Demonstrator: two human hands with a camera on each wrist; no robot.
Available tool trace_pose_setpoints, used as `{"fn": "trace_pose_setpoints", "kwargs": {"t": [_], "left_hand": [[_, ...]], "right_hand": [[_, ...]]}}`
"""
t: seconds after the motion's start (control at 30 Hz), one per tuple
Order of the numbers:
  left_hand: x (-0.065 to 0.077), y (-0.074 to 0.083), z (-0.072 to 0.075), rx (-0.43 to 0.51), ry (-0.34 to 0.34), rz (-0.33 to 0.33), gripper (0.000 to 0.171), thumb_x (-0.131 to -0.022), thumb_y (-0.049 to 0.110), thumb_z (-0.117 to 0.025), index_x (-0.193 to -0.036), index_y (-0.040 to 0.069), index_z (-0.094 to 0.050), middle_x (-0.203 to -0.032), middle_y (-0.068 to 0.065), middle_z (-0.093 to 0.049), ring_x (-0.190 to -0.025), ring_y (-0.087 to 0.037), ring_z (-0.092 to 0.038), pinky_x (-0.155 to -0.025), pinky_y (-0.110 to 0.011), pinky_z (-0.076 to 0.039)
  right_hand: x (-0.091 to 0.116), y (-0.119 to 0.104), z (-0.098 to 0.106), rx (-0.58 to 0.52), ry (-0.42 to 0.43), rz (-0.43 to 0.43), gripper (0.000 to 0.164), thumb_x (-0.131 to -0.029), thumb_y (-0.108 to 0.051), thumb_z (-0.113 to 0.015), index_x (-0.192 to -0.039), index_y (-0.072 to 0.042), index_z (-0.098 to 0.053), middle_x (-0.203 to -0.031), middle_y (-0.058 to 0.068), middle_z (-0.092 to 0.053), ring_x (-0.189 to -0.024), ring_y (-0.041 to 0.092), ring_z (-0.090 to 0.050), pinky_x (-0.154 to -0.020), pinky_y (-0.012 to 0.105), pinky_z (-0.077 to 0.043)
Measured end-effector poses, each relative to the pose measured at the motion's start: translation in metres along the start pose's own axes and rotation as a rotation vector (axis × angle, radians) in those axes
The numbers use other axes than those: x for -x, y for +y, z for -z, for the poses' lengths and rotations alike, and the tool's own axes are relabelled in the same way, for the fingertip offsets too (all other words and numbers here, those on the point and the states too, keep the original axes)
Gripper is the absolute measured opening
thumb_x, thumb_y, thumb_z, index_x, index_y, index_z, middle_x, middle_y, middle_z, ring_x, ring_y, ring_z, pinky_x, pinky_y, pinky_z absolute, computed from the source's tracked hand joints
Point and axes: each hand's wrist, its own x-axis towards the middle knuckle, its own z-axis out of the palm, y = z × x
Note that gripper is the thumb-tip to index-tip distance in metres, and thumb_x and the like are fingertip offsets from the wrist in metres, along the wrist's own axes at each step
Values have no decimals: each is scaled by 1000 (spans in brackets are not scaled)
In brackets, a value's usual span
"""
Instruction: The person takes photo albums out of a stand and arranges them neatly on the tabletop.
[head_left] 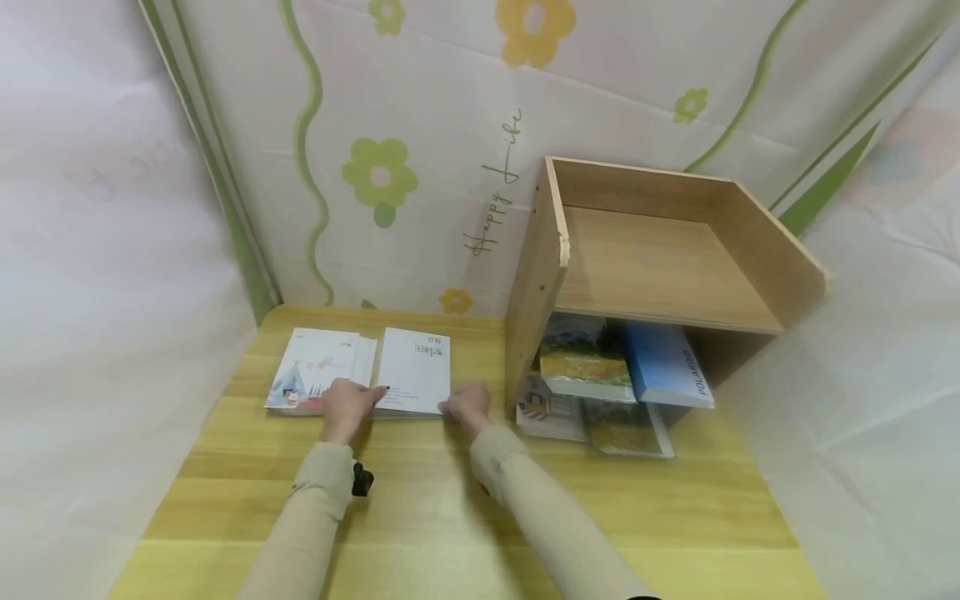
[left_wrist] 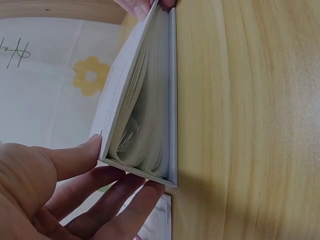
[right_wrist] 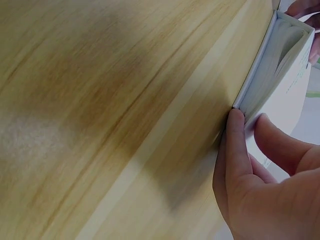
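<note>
A white book (head_left: 415, 367) with dark lettering on its cover lies on the wooden table, held from both sides. My left hand (head_left: 347, 408) grips its left side, thumb on the cover edge and fingers along the spine (left_wrist: 137, 171). At the opposite side my right hand (head_left: 468, 406) pinches the near right corner between thumb and fingers. Seen from the left wrist, the pages (left_wrist: 145, 110) bow and fan apart between the covers. Just left of it lies a book with a tent picture (head_left: 318, 358), partly overlapped by my left hand.
A wooden shelf unit (head_left: 667, 267) stands at the right. Its middle level holds a landscape-cover book (head_left: 585, 358) and a blue book (head_left: 667, 362); more books (head_left: 626, 427) lie below on the table (head_left: 420, 517). A flowered curtain (head_left: 442, 108) hangs behind.
</note>
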Motion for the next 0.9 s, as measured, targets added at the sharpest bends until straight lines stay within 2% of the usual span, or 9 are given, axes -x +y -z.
{"fn": "trace_pose_setpoints", "kwargs": {"t": [0.13,0.37,0.57,0.77,0.9], "left_hand": [[0,2,0,-4,-3,2,31,-84,25,-77,-76,-5,-76,-74,-18,-71,-72,-31,-67,-71,-49,-54],[0,1,0,-4,-1,2,32,-84,26,-77,-82,-7,-76,-80,-22,-71,-81,-38,-68,-75,-52,-54],[-2,1,-2,0,-3,-1,33,-85,25,-77,-87,-8,-75,-86,-24,-70,-84,-40,-68,-77,-54,-54],[-2,-3,-2,-7,-10,6,33,-86,23,-75,-91,-10,-74,-91,-26,-70,-88,-43,-67,-80,-55,-53],[0,-5,-2,-6,-9,-6,31,-87,23,-73,-88,-8,-75,-88,-25,-70,-83,-41,-67,-77,-53,-53]], "right_hand": [[1,-2,2,6,-5,2,18,-64,1,-85,-60,-5,-69,-59,4,-62,-56,16,-52,-52,24,-49],[5,-2,3,-34,20,10,14,-64,2,-85,-73,-3,-75,-68,5,-67,-64,19,-58,-60,28,-54],[8,-1,2,-55,43,18,13,-65,2,-85,-74,-2,-76,-68,5,-68,-65,19,-57,-61,27,-53],[12,1,-1,-46,42,63,10,-67,1,-84,-72,-1,-75,-67,7,-68,-64,20,-58,-62,29,-53],[14,4,-4,-63,52,65,18,-69,0,-84,-85,0,-77,-80,10,-72,-76,22,-63,-71,32,-56]]}}
